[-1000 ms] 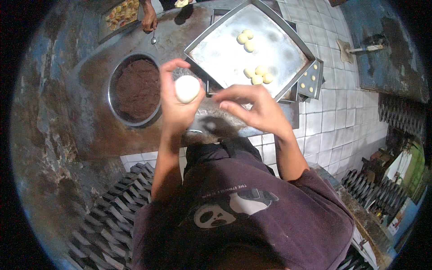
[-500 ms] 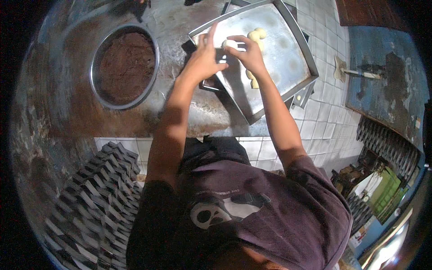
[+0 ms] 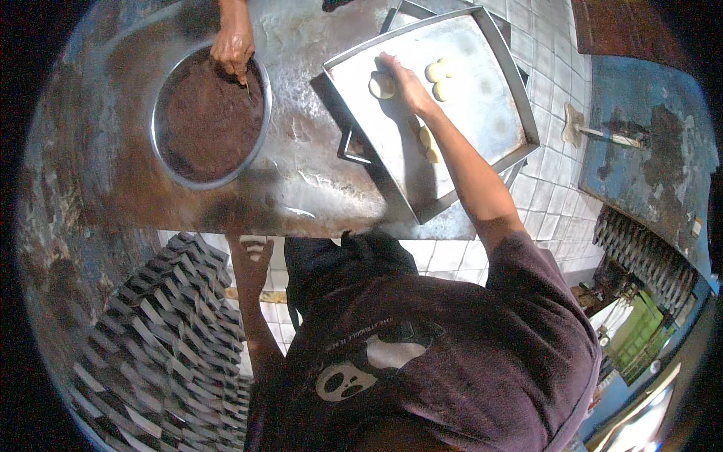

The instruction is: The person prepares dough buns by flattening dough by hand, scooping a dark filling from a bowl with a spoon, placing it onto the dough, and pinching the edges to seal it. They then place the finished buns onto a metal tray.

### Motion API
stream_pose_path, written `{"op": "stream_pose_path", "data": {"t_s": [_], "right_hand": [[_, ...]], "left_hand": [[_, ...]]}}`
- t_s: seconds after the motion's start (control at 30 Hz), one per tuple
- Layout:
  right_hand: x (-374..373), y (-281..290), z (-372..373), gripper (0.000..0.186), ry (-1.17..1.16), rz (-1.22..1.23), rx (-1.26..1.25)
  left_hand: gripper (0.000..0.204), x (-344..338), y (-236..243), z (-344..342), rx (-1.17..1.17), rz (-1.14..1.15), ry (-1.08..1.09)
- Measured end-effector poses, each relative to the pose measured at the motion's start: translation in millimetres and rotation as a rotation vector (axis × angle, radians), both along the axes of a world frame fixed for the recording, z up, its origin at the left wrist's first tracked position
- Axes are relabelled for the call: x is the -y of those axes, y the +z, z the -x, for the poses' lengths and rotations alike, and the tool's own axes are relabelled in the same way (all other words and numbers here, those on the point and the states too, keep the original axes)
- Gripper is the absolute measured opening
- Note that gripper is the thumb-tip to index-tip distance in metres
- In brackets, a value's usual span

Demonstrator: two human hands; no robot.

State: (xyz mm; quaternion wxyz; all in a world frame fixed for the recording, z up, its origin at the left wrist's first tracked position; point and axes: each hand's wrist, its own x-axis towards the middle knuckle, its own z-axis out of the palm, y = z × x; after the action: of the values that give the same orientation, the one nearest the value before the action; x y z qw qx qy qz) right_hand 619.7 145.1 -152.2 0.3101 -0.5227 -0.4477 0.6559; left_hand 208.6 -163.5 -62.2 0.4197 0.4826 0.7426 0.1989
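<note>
My right hand (image 3: 407, 83) reaches over the metal tray (image 3: 482, 105), fingers extended and open, beside a pale dough ball (image 3: 381, 85) at the tray's left. Several yellowish dough pieces (image 3: 440, 71) lie in two groups, one partly behind my forearm. My left hand (image 3: 250, 252) hangs low at the table's front edge in shadow, its fingers slightly spread, holding nothing visible. A co-worker's hand (image 3: 232, 49) grips a metal utensil (image 3: 248, 90) in the round bowl of brown mixture (image 3: 203, 124), left of the tray.
More trays (image 3: 403, 16) lie under the large one on the stained metal table (image 3: 316, 188). Stacks of dark slatted pieces (image 3: 151, 339) stand at lower left and at right. A white tiled surface (image 3: 546, 113) and a blue weathered panel (image 3: 640, 98) with a pale handle are at right.
The white dough ball moved from my left hand, via my right, onto the tray. My left hand dropped to the table's front edge. The co-worker's hand moved into the bowl.
</note>
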Motion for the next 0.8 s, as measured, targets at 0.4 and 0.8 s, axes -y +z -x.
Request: {"op": "stream_pose_path", "data": {"t_s": [0.4, 0.8], "right_hand": [[-6.3, -23.2, 8.9, 0.07, 0.021, -0.364, 0.475], [35.2, 22.3, -87.9, 0.04, -0.106, 0.007, 1.1]], "left_hand": [[0.083, -29.2, 50.7, -26.8, 0.045, -0.073, -0.021], [0.048, -71.5, 14.6, -13.5, 0.735, -0.139, 0.12]]}}
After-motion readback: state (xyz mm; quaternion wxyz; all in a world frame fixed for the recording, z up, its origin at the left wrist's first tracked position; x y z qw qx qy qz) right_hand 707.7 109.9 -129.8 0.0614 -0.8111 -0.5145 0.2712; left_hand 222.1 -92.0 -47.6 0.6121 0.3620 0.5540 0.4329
